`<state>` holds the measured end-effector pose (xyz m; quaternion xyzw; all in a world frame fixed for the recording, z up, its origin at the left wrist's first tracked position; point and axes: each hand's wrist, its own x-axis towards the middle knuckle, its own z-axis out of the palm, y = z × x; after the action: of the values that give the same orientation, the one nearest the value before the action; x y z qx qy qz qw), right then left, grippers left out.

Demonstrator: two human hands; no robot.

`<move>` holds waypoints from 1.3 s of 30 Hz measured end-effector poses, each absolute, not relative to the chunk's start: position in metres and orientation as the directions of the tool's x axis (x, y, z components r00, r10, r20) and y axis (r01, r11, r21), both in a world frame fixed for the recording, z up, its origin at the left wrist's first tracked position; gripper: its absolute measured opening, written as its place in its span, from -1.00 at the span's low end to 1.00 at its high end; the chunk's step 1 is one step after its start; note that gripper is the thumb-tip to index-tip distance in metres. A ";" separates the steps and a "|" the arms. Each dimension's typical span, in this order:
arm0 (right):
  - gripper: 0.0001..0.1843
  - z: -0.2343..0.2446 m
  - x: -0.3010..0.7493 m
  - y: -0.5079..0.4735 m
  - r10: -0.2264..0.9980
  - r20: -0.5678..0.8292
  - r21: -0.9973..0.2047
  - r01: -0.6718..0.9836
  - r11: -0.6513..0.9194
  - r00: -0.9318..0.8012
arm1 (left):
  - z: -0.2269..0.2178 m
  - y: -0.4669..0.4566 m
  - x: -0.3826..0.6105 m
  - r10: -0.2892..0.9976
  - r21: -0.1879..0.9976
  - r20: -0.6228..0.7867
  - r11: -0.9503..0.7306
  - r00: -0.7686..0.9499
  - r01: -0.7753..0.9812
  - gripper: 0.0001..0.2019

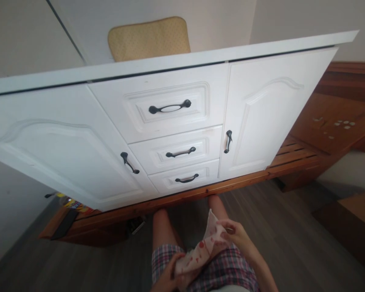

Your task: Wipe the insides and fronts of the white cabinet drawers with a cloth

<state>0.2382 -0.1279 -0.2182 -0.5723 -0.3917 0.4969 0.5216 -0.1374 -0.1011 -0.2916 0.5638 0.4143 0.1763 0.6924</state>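
A thin white cloth with red printed marks (197,256) is stretched across the lap, between my two hands. My right hand (232,235) pinches its upper right part, where a pointed corner sticks up. At the lower left end, my left hand (170,275) has its fingers closed around the cloth's edge; part of this hand is cut off by the frame. Beneath the cloth lie checked shorts (231,267). Whether the piece is fabric or paper towel I cannot tell.
Ahead stands a white cabinet (158,129) with dark-handled drawers and doors, all closed. It rests on a wooden slatted base (182,199). A beige padded panel (149,38) shows behind its top. A colourful packet (74,202) lies left; a cardboard box (353,219) stands right.
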 end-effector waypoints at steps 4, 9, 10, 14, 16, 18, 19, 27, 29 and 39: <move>-0.66 -0.244 0.253 -0.122 0.936 -0.191 -0.931 0.248 -0.268 0.295 | -0.277 -0.093 -0.152 0.859 0.930 -0.360 0.297 0.363 0.218 -0.03; -0.54 -0.208 0.253 -0.101 0.974 -0.191 -0.976 0.077 -0.202 0.124 | -0.218 -0.062 -0.156 0.935 0.923 -0.302 0.237 0.185 0.304 -0.10; -0.49 -0.192 0.250 -0.095 0.975 -0.194 -0.981 -0.008 -0.194 0.107 | -0.206 -0.054 -0.156 0.941 0.925 -0.286 0.221 0.183 0.310 -0.11; -0.33 -0.133 0.235 -0.067 0.986 -0.141 -0.957 -0.267 -0.112 0.093 | -0.173 -0.016 -0.160 0.976 0.943 -0.181 0.139 0.117 0.303 -0.11; -0.30 -0.117 0.228 -0.053 0.992 -0.079 -0.950 -0.310 -0.045 0.098 | -0.165 0.001 -0.164 0.994 0.941 -0.110 0.095 0.028 0.325 -0.08; -0.32 -0.112 0.221 -0.040 0.990 -0.028 -0.956 -0.294 0.015 0.142 | -0.159 0.015 -0.169 0.998 0.929 -0.042 0.054 -0.039 0.365 -0.09; -0.37 -0.113 0.219 -0.033 0.983 -0.009 -0.965 -0.260 0.040 0.184 | -0.156 0.020 -0.172 0.999 0.920 -0.010 0.030 -0.053 0.390 -0.12; -0.66 -0.118 0.220 -0.007 0.919 0.133 -0.983 0.168 0.075 0.372 | -0.132 0.036 -0.191 0.981 0.756 0.190 -0.164 0.027 0.634 -0.26; -0.69 -0.117 0.221 -0.006 0.927 0.148 -0.977 0.194 0.084 0.346 | -0.129 0.037 -0.193 0.974 0.735 0.220 -0.205 0.058 0.647 -0.23; -0.71 -0.152 0.210 0.007 0.971 0.080 -0.991 0.125 0.053 0.225 | -0.115 0.040 -0.199 0.974 0.755 0.227 -0.165 -0.017 0.635 -0.21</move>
<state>0.2100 0.0071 -0.1517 -0.5661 -0.4843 0.3913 0.5403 -0.1994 0.0395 -0.1149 0.6639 0.6057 0.3763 0.2254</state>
